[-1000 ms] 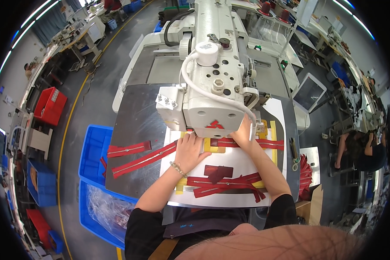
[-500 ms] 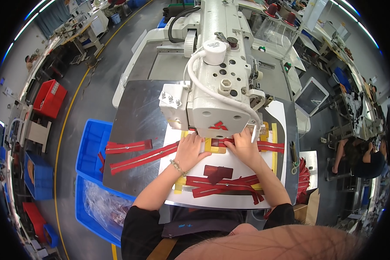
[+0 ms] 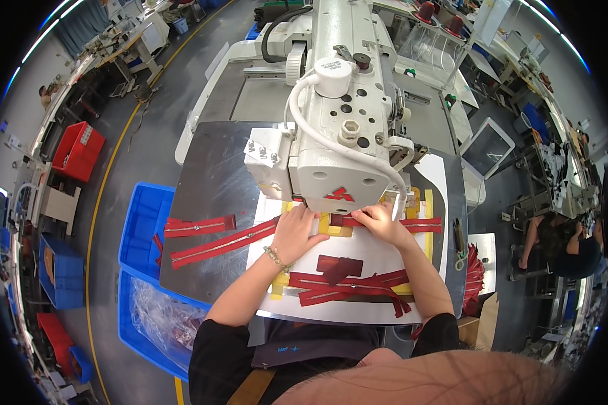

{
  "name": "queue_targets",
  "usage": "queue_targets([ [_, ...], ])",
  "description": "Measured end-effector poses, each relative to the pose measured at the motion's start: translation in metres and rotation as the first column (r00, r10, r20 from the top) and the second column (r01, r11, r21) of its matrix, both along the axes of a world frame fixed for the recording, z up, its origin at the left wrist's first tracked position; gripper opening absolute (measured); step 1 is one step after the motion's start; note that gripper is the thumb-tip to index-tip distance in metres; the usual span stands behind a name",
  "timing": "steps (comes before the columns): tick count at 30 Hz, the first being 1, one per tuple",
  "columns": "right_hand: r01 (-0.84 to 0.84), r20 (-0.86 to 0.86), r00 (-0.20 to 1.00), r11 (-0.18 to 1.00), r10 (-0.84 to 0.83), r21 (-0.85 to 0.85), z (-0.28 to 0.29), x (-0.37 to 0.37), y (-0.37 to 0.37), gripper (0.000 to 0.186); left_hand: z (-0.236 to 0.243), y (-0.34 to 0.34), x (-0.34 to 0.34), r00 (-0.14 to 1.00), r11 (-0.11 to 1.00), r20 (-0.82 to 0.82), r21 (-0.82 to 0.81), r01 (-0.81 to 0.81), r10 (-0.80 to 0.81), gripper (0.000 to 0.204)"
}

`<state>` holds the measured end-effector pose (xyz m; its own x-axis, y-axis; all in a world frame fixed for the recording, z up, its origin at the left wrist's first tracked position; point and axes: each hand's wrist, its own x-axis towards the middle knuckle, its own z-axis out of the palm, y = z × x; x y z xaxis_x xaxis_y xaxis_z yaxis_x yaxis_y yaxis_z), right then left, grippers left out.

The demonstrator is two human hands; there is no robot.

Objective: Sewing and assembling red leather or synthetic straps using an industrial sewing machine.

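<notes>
My left hand [image 3: 292, 235] lies flat with its thumb stretched out, pressing a long red zipper [image 3: 226, 244] onto a white template sheet [image 3: 267, 260] below the sewing machine head [image 3: 338, 177]. My right hand [image 3: 385, 225] is closed, thumb and forefinger pinching the edge of a small dark red piece [image 3: 345, 221] by the yellow-taped slot; its other fingertips are partly hidden. A red zipper end [image 3: 422, 225] sticks out right of that hand. Nearer me, a red patch [image 3: 338, 268] lies above several crossed red zippers [image 3: 348, 288]. Another red zipper [image 3: 201, 226] rests at the left.
Two blue bins [image 3: 132, 280] stand left of the metal table [image 3: 206, 158], the nearer one holding clear plastic. Thread snips [image 3: 461, 255] lie at the right edge, beside a bundle of red zippers [image 3: 475, 273]. A screen [image 3: 488, 148] stands farther right.
My right hand has drawn its fingers in and lifted its thumb away from the sheet, up toward the machine head. The left hand stays almost in place.
</notes>
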<state>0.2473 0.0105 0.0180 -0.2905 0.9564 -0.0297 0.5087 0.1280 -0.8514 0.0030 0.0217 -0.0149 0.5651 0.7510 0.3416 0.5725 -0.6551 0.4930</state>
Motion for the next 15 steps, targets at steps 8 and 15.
queue_targets([
  [8,0.017,0.089,0.996,1.000,-0.015,-0.024,0.004,-0.011,0.000,0.027,0.000,-0.001,-0.001,1.000,1.000,-0.021,0.005,-0.009,0.009,0.050],
  [15,0.070,0.207,0.972,0.975,-0.114,0.209,-0.018,-0.031,-0.004,0.029,-0.003,0.000,-0.001,1.000,0.999,0.002,0.051,0.002,-0.002,0.051],
])
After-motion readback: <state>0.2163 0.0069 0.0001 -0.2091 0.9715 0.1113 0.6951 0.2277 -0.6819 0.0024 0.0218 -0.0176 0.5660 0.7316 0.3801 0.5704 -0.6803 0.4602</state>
